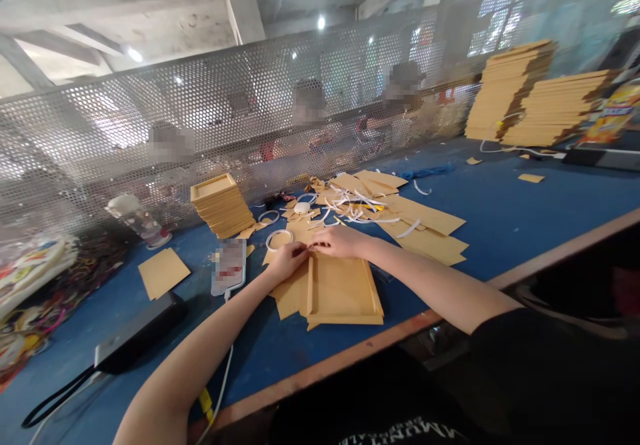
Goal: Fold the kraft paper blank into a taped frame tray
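In front of me a shallow brown cardboard tray [345,288] with folded-up edges lies on flat cardboard sheets [289,298]. At its far left corner my left hand [289,262] pinches the cardboard, fingers closed. My right hand [339,241] reaches over the far edge and grips the same corner, its fingertips meeting those of the left. The exact hold under the fingertips is hidden. Just beyond my hands lie white strips [363,208], a roll of white tape [279,240] and loose cardboard pieces [425,221].
A stack of folded trays [223,208] stands at the back left, near a phone [229,268] on a cable. A black case [137,338] and a plastic bottle [140,221] are further left. Tall cardboard stacks [507,91] stand far right. A perforated metal screen [225,118] borders the blue table [505,225]; people sit behind it.
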The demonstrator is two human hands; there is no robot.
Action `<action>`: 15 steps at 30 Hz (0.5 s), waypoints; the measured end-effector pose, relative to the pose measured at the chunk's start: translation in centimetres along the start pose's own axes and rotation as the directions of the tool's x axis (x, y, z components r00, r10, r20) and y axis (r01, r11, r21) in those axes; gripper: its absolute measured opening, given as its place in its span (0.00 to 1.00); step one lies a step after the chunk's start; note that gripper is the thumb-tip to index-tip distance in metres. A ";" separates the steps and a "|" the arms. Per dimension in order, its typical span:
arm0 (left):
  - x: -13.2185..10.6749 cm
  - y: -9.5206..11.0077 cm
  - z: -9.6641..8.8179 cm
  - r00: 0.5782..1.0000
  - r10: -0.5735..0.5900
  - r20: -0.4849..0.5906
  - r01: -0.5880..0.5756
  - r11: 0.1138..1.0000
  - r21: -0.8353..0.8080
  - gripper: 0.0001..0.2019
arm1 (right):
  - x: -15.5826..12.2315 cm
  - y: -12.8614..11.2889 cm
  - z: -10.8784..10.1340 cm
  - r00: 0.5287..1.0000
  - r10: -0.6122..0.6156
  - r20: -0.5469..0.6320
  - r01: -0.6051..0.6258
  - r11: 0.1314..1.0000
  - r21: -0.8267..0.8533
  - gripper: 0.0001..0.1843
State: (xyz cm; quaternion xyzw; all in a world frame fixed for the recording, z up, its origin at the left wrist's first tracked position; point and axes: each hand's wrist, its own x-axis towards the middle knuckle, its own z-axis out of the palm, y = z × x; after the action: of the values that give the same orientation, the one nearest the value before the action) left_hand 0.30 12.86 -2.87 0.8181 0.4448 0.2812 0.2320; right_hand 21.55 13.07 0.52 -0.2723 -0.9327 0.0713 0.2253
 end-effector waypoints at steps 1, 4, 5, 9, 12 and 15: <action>0.0 0.0 0.0 1.000 0.003 -0.001 -0.003 1.000 0.002 0.13 | 0.1 0.0 -0.1 1.000 0.007 0.006 -0.007 1.000 0.000 0.13; -0.1 0.1 -0.1 1.000 0.007 -0.002 -0.007 1.000 0.010 0.13 | 0.3 0.0 -0.1 1.000 0.019 0.024 -0.019 1.000 0.003 0.11; -0.1 0.1 -0.1 1.000 0.006 -0.003 -0.006 1.000 0.011 0.13 | 0.4 0.0 0.0 0.999 0.021 0.027 -0.022 1.000 0.004 0.11; -0.1 0.4 -0.1 1.000 -0.010 -0.006 0.010 1.000 0.014 0.14 | 0.5 -0.3 0.3 0.999 0.045 0.028 -0.045 0.999 0.018 0.11; -0.2 0.6 -0.1 0.999 -0.030 -0.015 0.030 0.999 0.019 0.14 | 0.4 -0.5 0.0 0.993 0.115 0.034 -0.116 0.991 0.060 0.11; -0.2 0.7 0.0 0.999 -0.046 -0.023 0.046 0.999 0.026 0.14 | 0.1 -0.2 -0.9 0.973 0.227 0.040 -0.230 0.967 0.106 0.09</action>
State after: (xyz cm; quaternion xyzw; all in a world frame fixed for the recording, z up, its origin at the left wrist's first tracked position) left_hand 0.57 12.35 -2.49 0.8074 0.4699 0.2791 0.2224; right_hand 21.82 12.98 1.42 -0.3641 -0.8928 0.1518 0.2175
